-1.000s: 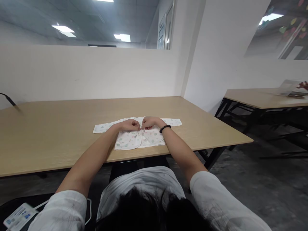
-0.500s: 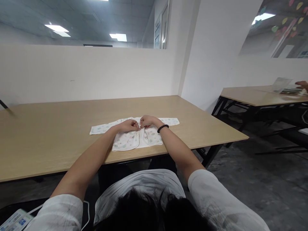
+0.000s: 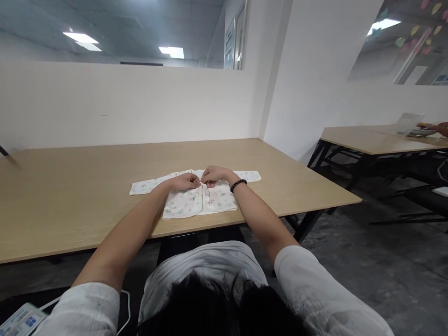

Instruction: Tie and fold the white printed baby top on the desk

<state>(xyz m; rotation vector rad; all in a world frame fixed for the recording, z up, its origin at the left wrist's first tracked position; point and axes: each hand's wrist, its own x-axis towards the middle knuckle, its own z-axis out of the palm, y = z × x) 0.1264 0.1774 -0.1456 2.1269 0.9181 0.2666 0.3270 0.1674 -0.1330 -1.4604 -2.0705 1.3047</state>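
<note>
A small white baby shirt (image 3: 184, 203) with a pastel print lies spread on the wooden table (image 3: 87, 186), its sleeves out to both sides and its hem near the front edge. Its front opening runs down the middle. At the upper part of that opening my left hand (image 3: 185, 181) pinches the cloth edge, fingers curled. My right hand (image 3: 212, 175) is close beside it, fingertips closed on the opposite edge. A dark beaded bracelet (image 3: 238, 185) circles my right wrist. The exact spot between my fingertips is too small to make out.
A white wall (image 3: 140, 102) with a window above stands behind the table. To the right is a second table (image 3: 364, 137) with a clear stand (image 3: 409, 123) and another person's hand (image 3: 434, 128). A white device with a cable (image 3: 23, 319) sits at lower left.
Both hands stay at the shirt's front opening; my right hand has shifted slightly left and its fingers have turned. The shirt has barely moved. The other person's hand at the far table has moved.
</note>
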